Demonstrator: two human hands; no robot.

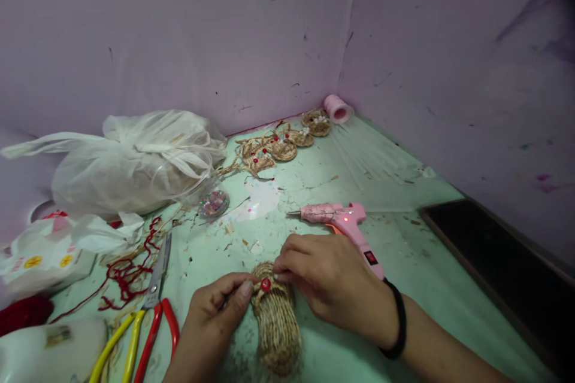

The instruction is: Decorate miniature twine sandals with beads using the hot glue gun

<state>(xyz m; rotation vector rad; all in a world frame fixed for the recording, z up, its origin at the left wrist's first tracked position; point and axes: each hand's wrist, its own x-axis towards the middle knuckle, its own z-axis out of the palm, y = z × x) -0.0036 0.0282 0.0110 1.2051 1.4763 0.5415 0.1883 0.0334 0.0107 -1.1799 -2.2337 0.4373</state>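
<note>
Two hands are meeting over a small woven slipper (277, 326), which is lying on the green desk (404, 191) close to its near edge, about midway between the left and right edges. The slipper's long axis is running from the near edge away from the person, its heel end nearest the body and its far end sitting under the fingers. A red bead (265, 284) is resting on the strap at that far end, and it is lying directly between the two sets of fingertips. The left hand (215, 308) is coming in from the left, closed in a pinch, with the thumb pressing the strap just left of the bead. The right hand (330, 278) (the one wearing a black wristband (398, 318)) is arching over from the right, its fingers curled and their tips pinching the strap just right of the bead. Both hands are touching the slipper, neither one clearly nearer the bead. A pink glue gun (341, 218) is lying just beyond the right hand, its nozzle pointing left, while scissors (157, 281) and tangled red thread (128, 275) are lying to the left of the left hand.
</note>
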